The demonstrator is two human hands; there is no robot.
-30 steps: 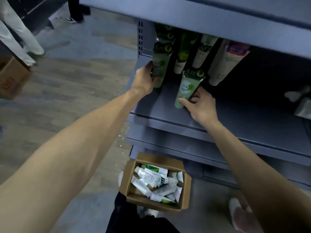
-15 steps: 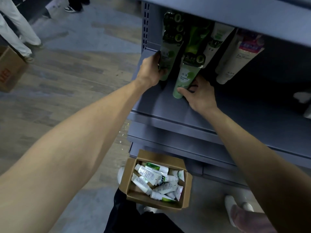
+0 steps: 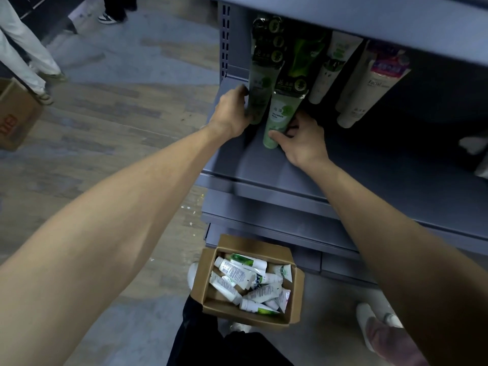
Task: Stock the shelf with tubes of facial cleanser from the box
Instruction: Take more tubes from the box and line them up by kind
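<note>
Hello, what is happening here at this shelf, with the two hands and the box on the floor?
A person is stocking a grey shelf with facial cleanser tubes. The left hand steadies the leftmost row of green tubes, and the right hand has its grip on the front green tube of the next row, standing it cap-down. More white tubes stand further right. The open cardboard box by the person's feet still holds many tubes.
</note>
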